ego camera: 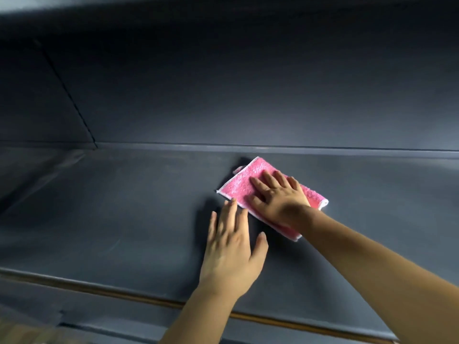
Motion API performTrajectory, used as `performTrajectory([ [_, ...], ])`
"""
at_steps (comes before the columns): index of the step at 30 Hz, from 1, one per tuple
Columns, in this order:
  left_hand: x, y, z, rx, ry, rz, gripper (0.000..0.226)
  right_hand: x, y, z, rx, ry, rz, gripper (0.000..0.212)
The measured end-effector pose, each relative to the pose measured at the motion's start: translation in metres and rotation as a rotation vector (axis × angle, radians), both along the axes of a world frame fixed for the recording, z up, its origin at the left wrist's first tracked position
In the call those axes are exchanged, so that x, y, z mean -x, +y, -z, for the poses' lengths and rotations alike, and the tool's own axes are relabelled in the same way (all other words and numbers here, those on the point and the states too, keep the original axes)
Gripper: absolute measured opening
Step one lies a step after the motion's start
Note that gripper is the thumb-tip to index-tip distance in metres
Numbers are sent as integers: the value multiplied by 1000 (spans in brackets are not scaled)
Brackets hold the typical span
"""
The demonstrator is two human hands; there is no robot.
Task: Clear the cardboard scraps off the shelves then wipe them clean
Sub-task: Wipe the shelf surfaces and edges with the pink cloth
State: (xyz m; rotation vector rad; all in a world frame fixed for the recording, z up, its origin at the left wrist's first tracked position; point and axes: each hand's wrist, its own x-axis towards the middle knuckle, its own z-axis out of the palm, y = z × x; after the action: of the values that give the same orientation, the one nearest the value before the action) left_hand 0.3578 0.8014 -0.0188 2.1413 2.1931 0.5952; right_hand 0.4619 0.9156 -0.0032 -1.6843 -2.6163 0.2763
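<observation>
While the folded pink terry cloth with a pale stitched edge (263,192) lies flat on the dark grey, smooth-surfaced shelf (111,219), toward the back of the shelf and a little right of centre, the right hand (275,194) presses down on top of it with the palm flat and the fingers (258,183) spread and extended toward the rear; nothing is gripped, the hand simply lies open on the fabric. The right forearm runs in from the lower right corner and covers the near right part of the cloth, so one corner shows beside the wrist and another pokes out below the arm. The left hand (233,247) rests flat and open on the bare shelf just beside the cloth, on its near left side, fingers together and pointing toward the back, thumb held out to the right; its fingertips (232,203) reach the cloth's near left edge, and whether they touch it cannot be told. It holds nothing. The shelf is backed by a dark grey upright panel (248,95), with a raised lip running along the joint where the two meet. A thin dark seam (72,95) slants down the panel on the left. Along the shelf's front edge runs a narrow brownish strip (119,292). The underside of another dark surface (223,11) closes the view at the top. The cloth's far corner sits close to the rear lip.
</observation>
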Motion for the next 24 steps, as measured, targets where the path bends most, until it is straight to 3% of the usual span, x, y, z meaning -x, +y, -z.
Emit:
performTrajectory([
  [3,0,-2,2,23,45,-17,55,-22,-27,-1,8,-30,-58,61],
  [6,0,-3,1,17,96,-22,55,-49,-24,-5,28,-45,14,60],
  [12,0,-1,-1,-16,4,7,79,-30,0,-3,15,-49,135,61],
  [14,2,1,1,-23,-24,13,90,-15,-1,-3,15,-38,110,62],
  [20,1,-2,-6,-43,-106,38,91,-13,-40,0,4,-16,-54,62],
  [22,0,-4,-6,-23,-96,41,90,-36,-55,0,0,-37,-86,73],
  [24,1,-4,-2,-26,-28,40,80,-67,-64,-2,-2,-76,-50,104],
])
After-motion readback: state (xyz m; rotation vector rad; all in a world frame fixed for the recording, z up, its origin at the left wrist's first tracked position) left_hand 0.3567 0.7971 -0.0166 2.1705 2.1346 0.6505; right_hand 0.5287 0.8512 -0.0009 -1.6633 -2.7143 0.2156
